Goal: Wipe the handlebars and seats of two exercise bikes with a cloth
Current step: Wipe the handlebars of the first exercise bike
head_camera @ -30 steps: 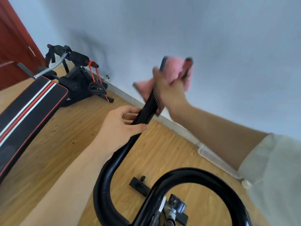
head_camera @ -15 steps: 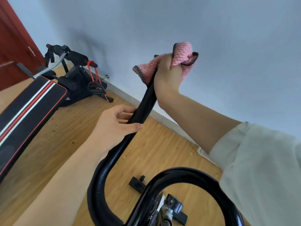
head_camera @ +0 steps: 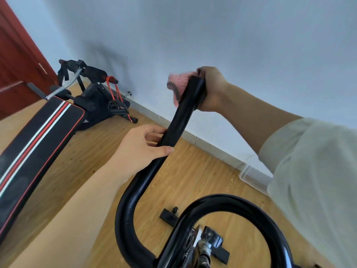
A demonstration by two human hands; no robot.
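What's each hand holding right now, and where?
Right hand presses the pink cloth around the handlebar tip; left hand grips the bar's mid-section.

Blurred at its loose edge, the pink cloth [head_camera: 178,84], mostly covered by the right hand [head_camera: 211,89] and the handlebar [head_camera: 173,128] tip. Hidden behind the bar, the left hand [head_camera: 139,149] fingertips. Cut off by the left edge, the striped bench [head_camera: 36,136]. Cut off at the bottom edge, the handlebar loop and chrome stem [head_camera: 204,242]. Half concealed by the sleeve [head_camera: 313,180], a clear box [head_camera: 253,176] by the wall.
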